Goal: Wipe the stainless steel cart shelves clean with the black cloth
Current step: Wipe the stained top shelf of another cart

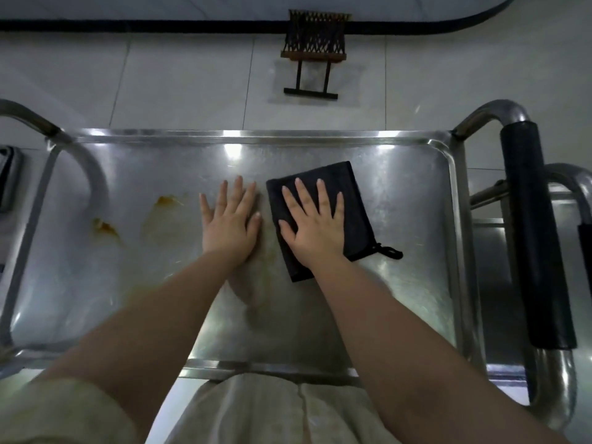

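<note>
Both grips wide: right hand (315,225) flat on black cloth (340,180), just right of shelf (407,213) centre; left hand (229,219) flat on bare steel beside it; orange stains (107,229) toward left edge.

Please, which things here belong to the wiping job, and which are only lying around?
For the job:
- black cloth, pressed flat under the right hand
- left hand, flat on the top shelf
- orange-brown stains on that shelf

Only around:
- small dark rack on the floor beyond the cart
- padded cart handle
</note>
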Action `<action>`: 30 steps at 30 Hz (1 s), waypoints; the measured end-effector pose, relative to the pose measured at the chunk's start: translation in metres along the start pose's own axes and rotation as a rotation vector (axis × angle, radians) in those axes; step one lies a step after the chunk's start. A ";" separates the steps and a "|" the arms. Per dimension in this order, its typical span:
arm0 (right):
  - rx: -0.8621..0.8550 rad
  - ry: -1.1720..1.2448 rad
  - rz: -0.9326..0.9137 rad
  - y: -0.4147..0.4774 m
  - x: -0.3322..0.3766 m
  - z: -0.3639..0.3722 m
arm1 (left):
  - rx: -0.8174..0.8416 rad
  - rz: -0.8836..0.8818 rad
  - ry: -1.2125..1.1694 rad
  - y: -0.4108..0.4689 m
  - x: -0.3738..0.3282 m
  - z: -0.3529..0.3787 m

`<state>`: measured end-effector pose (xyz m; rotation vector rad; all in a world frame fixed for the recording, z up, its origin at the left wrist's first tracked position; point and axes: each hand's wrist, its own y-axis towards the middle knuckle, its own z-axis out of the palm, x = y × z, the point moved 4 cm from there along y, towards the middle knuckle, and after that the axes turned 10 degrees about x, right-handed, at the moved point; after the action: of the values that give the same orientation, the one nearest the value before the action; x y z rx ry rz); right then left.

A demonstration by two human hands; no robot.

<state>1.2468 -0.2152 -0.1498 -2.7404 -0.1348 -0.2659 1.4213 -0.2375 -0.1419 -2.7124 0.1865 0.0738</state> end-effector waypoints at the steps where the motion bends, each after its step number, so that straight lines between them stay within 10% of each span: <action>1: 0.007 -0.001 -0.012 -0.001 -0.002 -0.001 | 0.025 -0.012 0.015 0.009 0.005 -0.001; 14: -0.036 0.049 0.548 0.022 -0.178 -0.049 | 0.014 -0.014 0.015 0.018 0.014 0.006; 22: 0.089 -0.025 0.015 0.084 0.019 -0.028 | 0.010 -0.036 0.036 0.020 0.017 0.008; 30: -0.019 -0.004 0.210 0.062 -0.120 -0.050 | 0.001 -0.018 0.013 0.020 0.016 0.006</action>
<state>1.1294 -0.2986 -0.1512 -2.7452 0.1540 -0.2042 1.4343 -0.2545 -0.1568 -2.7133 0.1659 0.0502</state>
